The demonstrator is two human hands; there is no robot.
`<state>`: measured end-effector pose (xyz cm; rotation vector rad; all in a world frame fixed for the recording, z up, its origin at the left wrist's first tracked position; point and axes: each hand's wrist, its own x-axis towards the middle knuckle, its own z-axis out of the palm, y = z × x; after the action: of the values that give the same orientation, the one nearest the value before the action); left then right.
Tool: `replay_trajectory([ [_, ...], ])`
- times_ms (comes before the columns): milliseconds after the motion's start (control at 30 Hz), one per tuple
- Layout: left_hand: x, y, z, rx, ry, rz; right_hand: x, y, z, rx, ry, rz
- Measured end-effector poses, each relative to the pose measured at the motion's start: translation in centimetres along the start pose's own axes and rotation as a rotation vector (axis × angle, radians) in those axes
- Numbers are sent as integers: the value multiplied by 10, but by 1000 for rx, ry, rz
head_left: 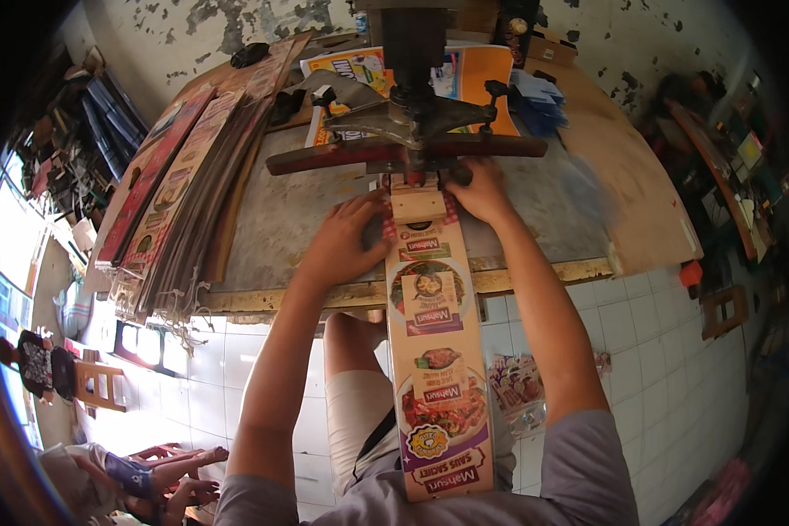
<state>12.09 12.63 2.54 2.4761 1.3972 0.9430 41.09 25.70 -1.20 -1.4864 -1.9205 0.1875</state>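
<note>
A long, narrow printed strip [436, 346] with food pictures runs from my lap up over the table's front edge. Its far end lies beneath a dark metal press [416, 118] with a wide curved bar. A small pale wooden block [418, 209] sits on the strip, just below the press head. My left hand [346, 237] grips the strip's left edge, thumb toward me and fingers beside the block. On the opposite side, my right hand [479, 188] is curled at the strip's right edge, close under the bar; its fingertips are partly hidden.
Several bundled printed strips [184, 188] lie at the table's left. Printed sheets [482, 74] and blue plastic packets [539, 101] are behind the press. Below the table on the right lie plastic-wrapped packets [515, 386]. Another person [162, 478] sits at lower left, near a wooden stool [99, 386].
</note>
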Motion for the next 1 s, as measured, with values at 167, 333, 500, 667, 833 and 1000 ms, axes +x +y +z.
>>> replay_trajectory([
  [167, -1, 7, -4, 36, 5, -11, 0, 3, -4, -12, 7, -14],
  [333, -3, -2, 4, 53, 5, 12, 1, 10, -3, -49, 33, -67],
  [500, -5, -3, 5, 95, 23, 9, 0, 7, -2, -52, 51, -90],
  [667, -5, -5, 7, 115, 30, 27, 2, 11, -3, -70, 4, -75],
  [833, -7, -9, 10, 106, 3, -15, -8, 4, -9, -35, -23, -92],
  [1000, -8, -10, 7, 70, 29, -19, -45, -26, -31, -52, 20, -150],
])
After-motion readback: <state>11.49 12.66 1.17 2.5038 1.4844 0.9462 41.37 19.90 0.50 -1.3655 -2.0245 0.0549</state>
